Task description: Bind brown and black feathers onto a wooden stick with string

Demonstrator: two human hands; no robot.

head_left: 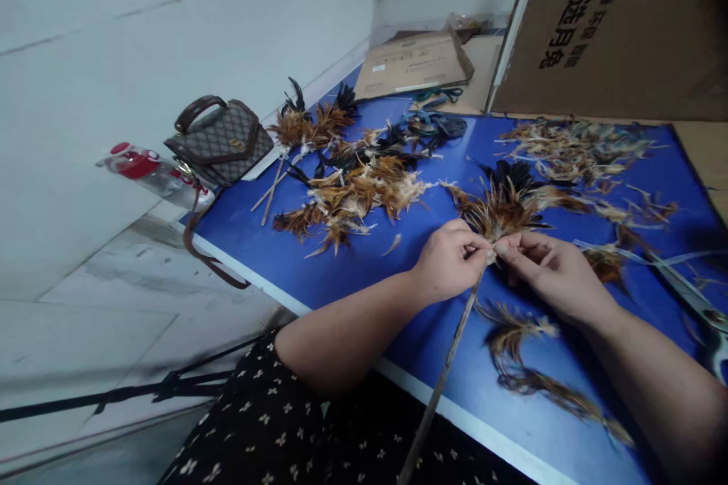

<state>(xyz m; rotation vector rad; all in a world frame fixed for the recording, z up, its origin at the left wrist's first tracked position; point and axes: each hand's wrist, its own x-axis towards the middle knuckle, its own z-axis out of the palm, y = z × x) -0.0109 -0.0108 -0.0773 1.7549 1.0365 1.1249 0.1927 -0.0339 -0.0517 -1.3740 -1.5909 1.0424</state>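
Your left hand (pixel 452 263) and right hand (pixel 556 273) meet, both pinched closed on the base of a brown-black feather bunch (pixel 503 204) atop a stick (pixel 447 375). The bunch fans toward twelve o'clock, the stick slants toward seven; scissors (pixel 689 293) lie near three.

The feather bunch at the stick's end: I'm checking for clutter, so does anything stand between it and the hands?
Nothing visible does. The left hand and right hand pinch at the base of the feather bunch, by the stick.

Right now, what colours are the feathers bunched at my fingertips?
The feather bunch is brown and black, best seen in the head view.
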